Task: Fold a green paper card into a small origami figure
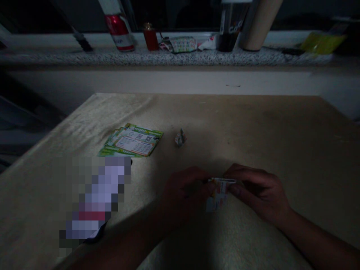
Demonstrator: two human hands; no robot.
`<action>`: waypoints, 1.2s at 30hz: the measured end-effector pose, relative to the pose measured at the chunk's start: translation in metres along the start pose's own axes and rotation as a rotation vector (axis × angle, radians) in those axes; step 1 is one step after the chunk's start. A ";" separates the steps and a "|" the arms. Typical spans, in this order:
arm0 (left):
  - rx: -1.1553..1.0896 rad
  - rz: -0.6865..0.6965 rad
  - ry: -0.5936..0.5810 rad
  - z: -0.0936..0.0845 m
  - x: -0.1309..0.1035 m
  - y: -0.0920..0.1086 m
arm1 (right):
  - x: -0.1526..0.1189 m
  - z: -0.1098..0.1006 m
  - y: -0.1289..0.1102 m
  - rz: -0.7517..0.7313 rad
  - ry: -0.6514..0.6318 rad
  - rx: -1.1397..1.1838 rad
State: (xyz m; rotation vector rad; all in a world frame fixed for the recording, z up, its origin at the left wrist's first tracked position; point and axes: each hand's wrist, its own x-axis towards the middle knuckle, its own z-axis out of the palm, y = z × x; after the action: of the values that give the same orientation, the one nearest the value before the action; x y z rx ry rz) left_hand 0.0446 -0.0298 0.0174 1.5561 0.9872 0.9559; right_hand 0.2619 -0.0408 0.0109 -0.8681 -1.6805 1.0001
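Observation:
Between my two hands is a folded piece of printed paper [218, 197], its folded top edge turned up and the rest hanging down toward me. My left hand [187, 191] is closed, pinching its left side between thumb and fingers. On the right side, my right hand [260, 191] pinches the same paper near the fold, also closed. A small folded paper piece [180, 138] stands on the table beyond my hands. Left of it lies a loose pile of green and white printed leaflets [136, 140]. Dim light blurs the print.
The pale table [253, 127] reaches to the wall. A lit, pixelated phone-like object [98, 198] lies at left. On the speckled windowsill [182, 59] stand a red-and-white can [120, 33], a small red bottle [151, 37], a crumpled wrapper [182, 44], a dark cup [229, 28] and a tan cylinder [260, 24].

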 end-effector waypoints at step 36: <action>-0.009 0.242 0.104 0.001 0.002 -0.004 | -0.001 0.000 0.001 -0.040 0.015 -0.012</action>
State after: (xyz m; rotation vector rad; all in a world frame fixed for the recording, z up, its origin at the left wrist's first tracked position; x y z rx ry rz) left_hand 0.0455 -0.0272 0.0138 1.6581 0.8766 1.2179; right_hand 0.2626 -0.0412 0.0096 -0.8449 -1.6865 0.9554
